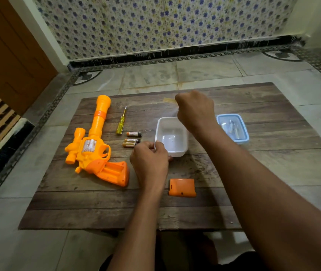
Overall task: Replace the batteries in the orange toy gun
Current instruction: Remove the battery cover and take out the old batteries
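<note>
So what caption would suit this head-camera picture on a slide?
Battery swap under way: left hand steadies a white tub, orange toy gun open, three batteries beside it.

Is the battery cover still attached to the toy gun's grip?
No: the orange battery cover lies loose on the wooden board, apart from the toy gun, whose grip compartment is open.

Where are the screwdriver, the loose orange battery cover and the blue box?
screwdriver [120, 126], head view, yellow handle.
battery cover [182, 187], head view, middle of its face.
blue box [242, 140], head view, near rim.
</note>
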### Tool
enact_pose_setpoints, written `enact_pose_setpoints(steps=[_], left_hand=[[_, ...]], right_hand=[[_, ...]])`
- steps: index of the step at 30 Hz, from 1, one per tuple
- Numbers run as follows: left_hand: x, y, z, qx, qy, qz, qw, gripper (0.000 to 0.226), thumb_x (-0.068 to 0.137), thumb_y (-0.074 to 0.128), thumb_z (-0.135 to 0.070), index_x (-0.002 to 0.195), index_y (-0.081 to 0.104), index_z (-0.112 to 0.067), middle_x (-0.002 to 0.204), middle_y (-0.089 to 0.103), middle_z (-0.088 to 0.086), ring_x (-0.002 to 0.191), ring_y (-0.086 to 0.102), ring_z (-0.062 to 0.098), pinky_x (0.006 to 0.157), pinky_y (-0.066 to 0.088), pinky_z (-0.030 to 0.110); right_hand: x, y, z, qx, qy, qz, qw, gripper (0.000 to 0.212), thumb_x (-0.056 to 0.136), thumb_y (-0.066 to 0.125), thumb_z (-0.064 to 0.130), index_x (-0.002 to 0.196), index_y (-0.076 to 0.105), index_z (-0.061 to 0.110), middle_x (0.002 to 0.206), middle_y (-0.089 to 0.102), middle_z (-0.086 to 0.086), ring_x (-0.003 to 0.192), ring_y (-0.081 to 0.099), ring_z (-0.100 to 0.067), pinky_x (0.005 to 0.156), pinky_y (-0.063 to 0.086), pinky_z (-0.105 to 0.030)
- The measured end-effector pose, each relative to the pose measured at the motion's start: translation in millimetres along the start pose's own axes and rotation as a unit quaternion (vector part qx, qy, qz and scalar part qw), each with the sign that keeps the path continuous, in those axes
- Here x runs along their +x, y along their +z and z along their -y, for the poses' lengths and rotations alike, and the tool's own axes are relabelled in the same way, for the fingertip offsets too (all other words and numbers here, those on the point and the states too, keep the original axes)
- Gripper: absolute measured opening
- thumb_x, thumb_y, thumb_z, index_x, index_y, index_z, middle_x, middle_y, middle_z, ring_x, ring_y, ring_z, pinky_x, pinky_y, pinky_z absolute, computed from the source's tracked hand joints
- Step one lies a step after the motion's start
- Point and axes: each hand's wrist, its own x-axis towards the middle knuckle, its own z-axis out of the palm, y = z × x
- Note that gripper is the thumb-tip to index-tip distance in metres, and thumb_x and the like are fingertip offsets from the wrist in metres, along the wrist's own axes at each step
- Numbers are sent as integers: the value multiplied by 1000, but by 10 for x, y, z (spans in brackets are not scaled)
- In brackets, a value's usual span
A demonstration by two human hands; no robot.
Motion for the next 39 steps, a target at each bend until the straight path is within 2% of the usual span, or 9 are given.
enact_pose_setpoints(steps=[5,8,11,20,27,31,33,36,39], left_hand=[[24,-26,20,-5,-1,13,1000,34,94,62,-18,61,67,-12,56,72,0,54,74,12,69,65,42],[17,-46,6,-2,4,11,1000,33,94,61,-17,63,68,-12,56,72,1,55,74,12,68,65,40],[7,-48,-2,9,10,15,1000,33,95,60,-16,63,68,-11,57,73,1,53,73,10,64,64,38],[41,-31,51,4,11,10,1000,33,92,62,-20,59,65,-15,59,73,-1,55,74,18,62,65,45],[28,-39,25,-1,9,29,1000,36,98,62,-23,64,68,-15,62,73,-3,54,74,14,63,64,39],[31,-128,-40,47,47,15,998,41,103,57,-24,67,67,-9,58,68,-1,49,66,11,53,46,26],[69,-202,-14,103,90,-16,991,35,101,58,-19,69,66,-8,65,68,3,57,59,17,59,37,32],[148,-342,24,133,149,-26,980,19,96,59,-12,97,78,-9,95,76,8,88,69,26,78,53,36],[230,-494,26,188,217,16,958,30,95,58,-2,119,75,-10,115,73,10,105,68,29,90,54,35]], right_hand=[[211,132,-58,-23,-46,44,998,16,84,61,-7,96,67,2,79,52,-10,67,53,-33,61,49,-37],[320,167,-151,-2,-55,84,995,34,83,79,8,117,72,8,107,66,-15,86,66,-34,70,59,-45],[420,154,-210,25,-45,135,989,55,77,89,24,127,69,14,125,63,-17,101,66,-36,85,59,-50],[554,278,-282,62,-31,193,979,45,75,88,25,117,73,16,120,65,-15,101,66,-33,89,58,-44],[303,253,-262,167,27,101,980,20,89,74,10,109,78,10,107,75,-12,108,66,-27,82,46,-27],[-75,198,-133,236,101,62,965,27,90,72,18,117,75,11,118,73,-11,111,67,-26,96,52,-33],[-310,158,-67,260,130,66,955,38,90,74,22,126,70,12,128,69,-8,120,63,-25,103,50,-36],[-640,96,38,282,155,24,946,46,89,74,20,133,66,10,130,68,-10,121,63,-27,102,50,-38],[-853,76,80,294,165,-28,941,49,85,74,16,132,66,5,122,71,-17,111,67,-32,98,53,-45]])
